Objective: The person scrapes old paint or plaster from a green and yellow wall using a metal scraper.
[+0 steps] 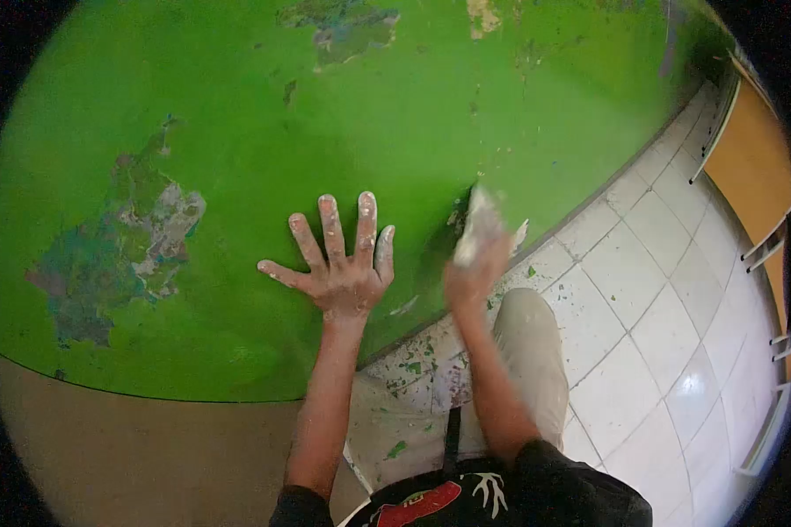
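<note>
My left hand (343, 277) lies flat on the green painted wall (237, 290), fingers spread, its fingertips dusted with white powder and paint flecks. To its right, my right hand (476, 279) is closed around a scraper (478, 224), smeared by motion. The scraper's pale, dusty blade points up the wall, and its edge is too blurred to tell whether it touches the paint. Grey and bluish bare layers show in a large peeled patch (119, 255) left of my left hand. A smaller peeled patch (351, 31) is higher up.
White floor tiles (624, 290) run along the wall's foot at right, strewn with green paint chips (413, 364) near my knee (529, 342). Orange-topped furniture (751, 158) with metal legs stands at the far right. A brown surface (132, 448) borders the green at lower left.
</note>
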`<move>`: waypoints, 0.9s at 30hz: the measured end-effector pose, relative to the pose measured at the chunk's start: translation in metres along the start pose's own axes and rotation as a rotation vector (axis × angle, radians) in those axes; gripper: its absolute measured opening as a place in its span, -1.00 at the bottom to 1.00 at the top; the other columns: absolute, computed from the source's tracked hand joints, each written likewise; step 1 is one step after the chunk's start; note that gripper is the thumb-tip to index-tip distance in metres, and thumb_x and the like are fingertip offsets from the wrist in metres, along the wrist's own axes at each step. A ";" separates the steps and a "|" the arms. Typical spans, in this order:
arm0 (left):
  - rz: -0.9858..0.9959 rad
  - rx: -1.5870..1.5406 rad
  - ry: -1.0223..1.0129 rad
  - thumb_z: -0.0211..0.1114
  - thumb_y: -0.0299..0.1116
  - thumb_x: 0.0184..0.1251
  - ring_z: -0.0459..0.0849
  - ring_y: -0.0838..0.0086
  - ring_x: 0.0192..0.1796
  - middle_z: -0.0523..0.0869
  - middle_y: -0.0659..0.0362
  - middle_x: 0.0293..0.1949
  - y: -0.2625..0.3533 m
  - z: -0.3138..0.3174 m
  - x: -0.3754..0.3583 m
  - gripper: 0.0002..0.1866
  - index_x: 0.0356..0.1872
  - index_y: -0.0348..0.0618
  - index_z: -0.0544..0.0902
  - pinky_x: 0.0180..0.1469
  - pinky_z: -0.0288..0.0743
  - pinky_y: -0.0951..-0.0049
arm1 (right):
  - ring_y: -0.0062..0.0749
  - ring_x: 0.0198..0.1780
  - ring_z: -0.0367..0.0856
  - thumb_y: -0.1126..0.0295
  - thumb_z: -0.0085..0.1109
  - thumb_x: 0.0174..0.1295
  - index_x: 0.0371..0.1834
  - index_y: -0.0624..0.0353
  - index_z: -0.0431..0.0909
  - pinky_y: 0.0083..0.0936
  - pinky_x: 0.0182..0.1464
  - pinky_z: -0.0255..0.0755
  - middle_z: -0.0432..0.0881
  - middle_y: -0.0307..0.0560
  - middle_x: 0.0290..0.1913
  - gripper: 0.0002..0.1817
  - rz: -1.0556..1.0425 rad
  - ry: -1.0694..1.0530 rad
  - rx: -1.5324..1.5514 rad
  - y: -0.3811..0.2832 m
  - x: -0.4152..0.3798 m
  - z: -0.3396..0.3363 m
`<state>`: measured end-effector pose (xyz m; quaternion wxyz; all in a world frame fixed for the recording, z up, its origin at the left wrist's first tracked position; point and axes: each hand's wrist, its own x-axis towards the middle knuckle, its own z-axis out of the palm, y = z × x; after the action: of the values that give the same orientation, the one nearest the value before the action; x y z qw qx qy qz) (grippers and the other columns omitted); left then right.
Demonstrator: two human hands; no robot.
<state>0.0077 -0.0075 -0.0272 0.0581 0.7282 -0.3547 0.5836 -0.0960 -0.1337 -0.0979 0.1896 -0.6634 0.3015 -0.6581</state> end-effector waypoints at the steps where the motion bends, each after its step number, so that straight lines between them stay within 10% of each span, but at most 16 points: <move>1: 0.000 -0.012 0.002 0.12 0.28 0.40 0.01 -0.03 0.64 0.13 0.18 0.62 0.000 0.000 0.001 -0.37 0.48 0.57 0.37 0.42 -0.50 -0.69 | 0.11 0.28 0.48 0.58 0.17 -0.04 0.22 0.33 0.58 -0.11 0.37 0.29 0.58 0.26 0.23 -0.39 0.144 -0.015 -0.001 0.013 0.029 -0.003; 3: -0.007 -0.027 0.001 0.11 0.28 0.40 0.01 -0.01 0.64 0.14 0.19 0.62 0.001 -0.004 -0.002 -0.37 0.48 0.57 0.37 0.42 -0.51 -0.69 | 0.13 0.22 0.52 0.63 0.18 -0.08 0.20 0.36 0.58 -0.14 0.32 0.34 0.61 0.26 0.16 -0.39 0.284 -0.035 -0.008 0.019 0.046 -0.011; 9: -0.015 -0.041 0.008 0.08 0.26 0.45 0.02 0.03 0.65 0.14 0.24 0.63 0.001 -0.002 0.001 -0.41 0.48 0.60 0.37 0.42 -0.52 -0.68 | 0.06 0.21 0.55 0.55 0.12 0.24 0.33 0.24 0.52 -0.03 0.39 0.30 0.63 0.14 0.21 -0.48 -0.147 -0.125 -0.051 -0.030 -0.054 -0.007; 17: -0.007 -0.076 0.011 0.06 0.22 0.47 0.05 0.07 0.64 0.18 0.25 0.61 0.003 -0.002 0.000 -0.44 0.48 0.60 0.37 0.43 -0.51 -0.66 | 0.06 0.16 0.55 0.50 0.06 0.21 0.20 0.31 0.59 -0.01 0.38 0.23 0.66 0.12 0.08 -0.54 0.110 -0.076 -0.093 -0.015 0.057 -0.014; 22: -0.008 -0.078 0.012 0.06 0.21 0.48 0.07 0.09 0.64 0.18 0.27 0.62 0.003 -0.004 0.001 -0.43 0.48 0.58 0.37 0.44 -0.50 -0.66 | 0.01 0.32 0.52 0.41 0.05 0.28 0.28 0.30 0.57 -0.01 0.43 0.23 0.61 0.16 0.27 -0.51 0.043 -0.081 0.014 -0.022 -0.060 -0.005; 27: -0.002 -0.056 -0.032 0.06 0.21 0.48 0.08 0.11 0.64 0.16 0.30 0.62 0.001 -0.007 0.003 -0.44 0.48 0.62 0.36 0.44 -0.48 -0.65 | -0.02 0.33 0.54 0.41 0.14 0.26 0.22 0.26 0.63 -0.04 0.45 0.23 0.64 0.15 0.26 -0.56 -0.014 -0.020 -0.076 -0.002 -0.014 0.008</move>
<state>0.0015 -0.0064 -0.0233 0.0734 0.7359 -0.3712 0.5615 -0.0874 -0.1240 -0.1081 0.1627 -0.6788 0.3195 -0.6409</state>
